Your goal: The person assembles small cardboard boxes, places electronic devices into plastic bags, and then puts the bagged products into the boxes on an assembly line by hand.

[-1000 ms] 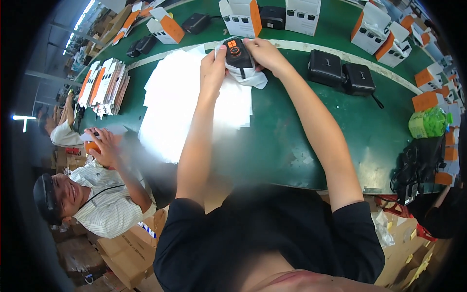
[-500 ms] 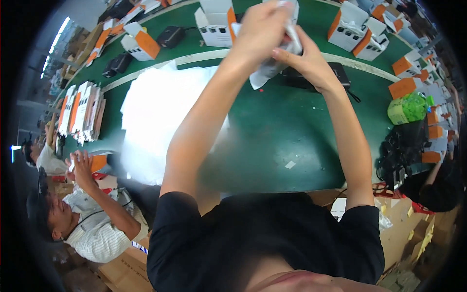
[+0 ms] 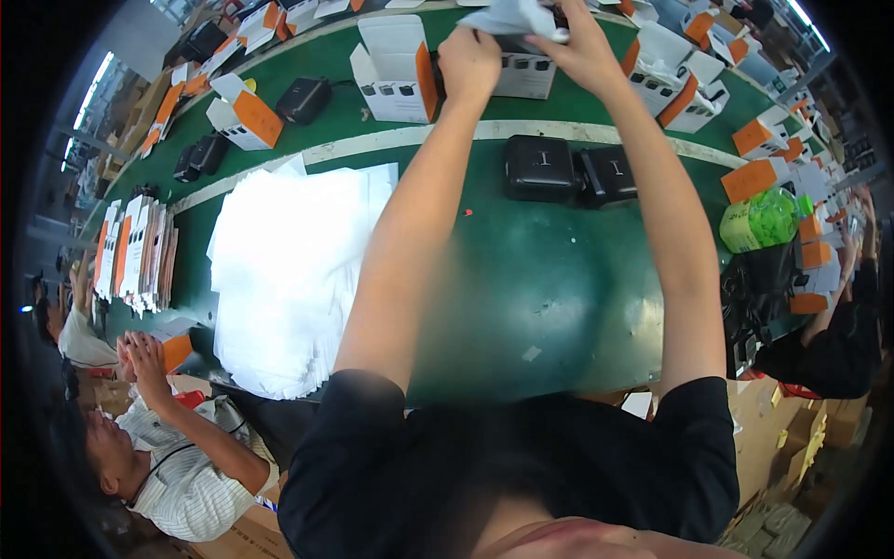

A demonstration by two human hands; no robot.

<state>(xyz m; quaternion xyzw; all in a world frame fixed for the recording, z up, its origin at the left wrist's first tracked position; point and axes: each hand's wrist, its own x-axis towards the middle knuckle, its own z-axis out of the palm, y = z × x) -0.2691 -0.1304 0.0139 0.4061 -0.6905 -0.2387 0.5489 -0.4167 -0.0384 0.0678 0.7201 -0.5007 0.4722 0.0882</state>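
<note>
My left hand point(image 3: 468, 63) is closed at the left side of a white box point(image 3: 526, 76) with dark product pictures. Its fingertips reach the box's upper edge, partly hidden. Over the box's opening, my right hand point(image 3: 579, 45) grips a crumpled white wrapped bundle point(image 3: 510, 17), the thumb at its lower edge. What the wrapping holds cannot be made out. Nearer to me, two black cases point(image 3: 540, 168) lie side by side on the green table point(image 3: 503, 279); my right forearm crosses close to the right one. Left of my left hand stands an open white-and-orange box point(image 3: 396, 79).
A stack of white sheets point(image 3: 279, 279) lies left of my left forearm, with flattened cartons point(image 3: 140, 256) beyond it. Other open boxes point(image 3: 689, 93) and a green bottle point(image 3: 764, 222) stand to the right. A co-worker point(image 3: 186, 447) is at the left, hands clasped together.
Both hands have moved apart, with the white bundle now over the box in the right hand. The left hand has come down to the box's side. The black cases are now uncovered.
</note>
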